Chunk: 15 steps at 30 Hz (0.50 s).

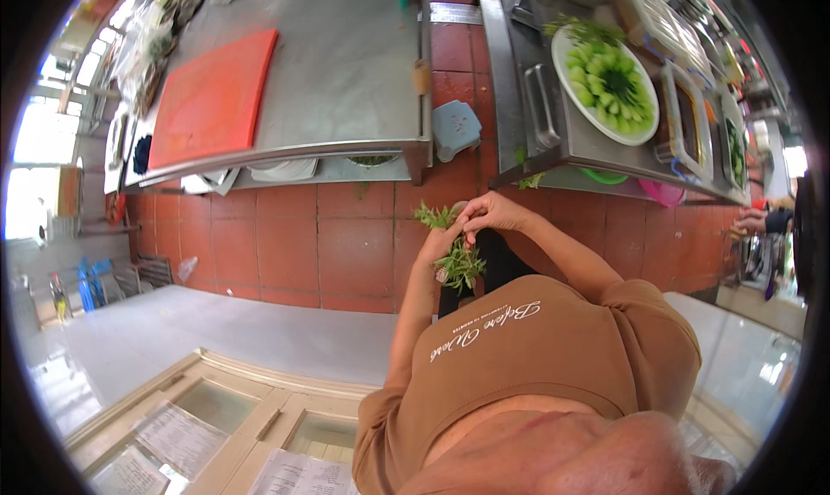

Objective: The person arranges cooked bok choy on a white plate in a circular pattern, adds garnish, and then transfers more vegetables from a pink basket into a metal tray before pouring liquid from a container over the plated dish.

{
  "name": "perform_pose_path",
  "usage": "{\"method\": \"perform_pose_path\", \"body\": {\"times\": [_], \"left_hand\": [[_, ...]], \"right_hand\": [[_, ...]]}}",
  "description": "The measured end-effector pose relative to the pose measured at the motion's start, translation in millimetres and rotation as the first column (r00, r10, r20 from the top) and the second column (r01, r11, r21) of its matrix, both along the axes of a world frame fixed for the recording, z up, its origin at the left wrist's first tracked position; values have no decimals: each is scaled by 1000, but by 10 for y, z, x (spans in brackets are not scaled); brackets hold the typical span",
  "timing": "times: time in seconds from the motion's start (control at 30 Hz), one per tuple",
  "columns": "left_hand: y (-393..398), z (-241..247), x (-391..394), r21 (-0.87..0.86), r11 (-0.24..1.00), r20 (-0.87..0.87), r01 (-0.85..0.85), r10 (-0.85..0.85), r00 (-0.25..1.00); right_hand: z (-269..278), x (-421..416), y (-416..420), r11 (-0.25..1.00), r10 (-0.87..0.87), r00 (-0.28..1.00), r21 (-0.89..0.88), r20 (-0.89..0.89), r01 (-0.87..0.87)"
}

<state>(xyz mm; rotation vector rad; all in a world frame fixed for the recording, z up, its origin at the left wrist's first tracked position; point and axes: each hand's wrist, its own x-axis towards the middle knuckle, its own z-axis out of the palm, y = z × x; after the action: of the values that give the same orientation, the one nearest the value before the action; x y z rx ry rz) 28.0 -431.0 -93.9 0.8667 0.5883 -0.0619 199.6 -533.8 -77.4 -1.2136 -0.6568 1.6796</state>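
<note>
In front of my body, my left hand [447,239] is closed around a bunch of leafy green sprigs [462,265]. Some leaves hang below the fist towards my shirt, and others stick out above it. My right hand [494,211] meets the left one from the right, its thumb and fingertips pinched together at the bunch. The stems between the fingers are mostly hidden. Both hands are over the tiled floor, just short of the gap between two steel tables.
A red cutting board [214,99] lies on the left steel table [337,60]. On the right steel table [587,146], a white plate [570,99] bears pale green vegetables. A blue stool [456,128] stands between the tables. Another person's arm [755,222] shows at far right.
</note>
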Motion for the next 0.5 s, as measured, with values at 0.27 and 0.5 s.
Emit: {"method": "perform_pose_path", "body": {"times": [0.27,0.5], "left_hand": [[-163,718,1290,239,967,157,88,-128,979],[170,982,3170,842,534,137,-77,-74,988]], "right_hand": [[432,903,-783,745,-665,691,323,285,583],[794,1716,-1259,584,-804,381,484,457,651]]}}
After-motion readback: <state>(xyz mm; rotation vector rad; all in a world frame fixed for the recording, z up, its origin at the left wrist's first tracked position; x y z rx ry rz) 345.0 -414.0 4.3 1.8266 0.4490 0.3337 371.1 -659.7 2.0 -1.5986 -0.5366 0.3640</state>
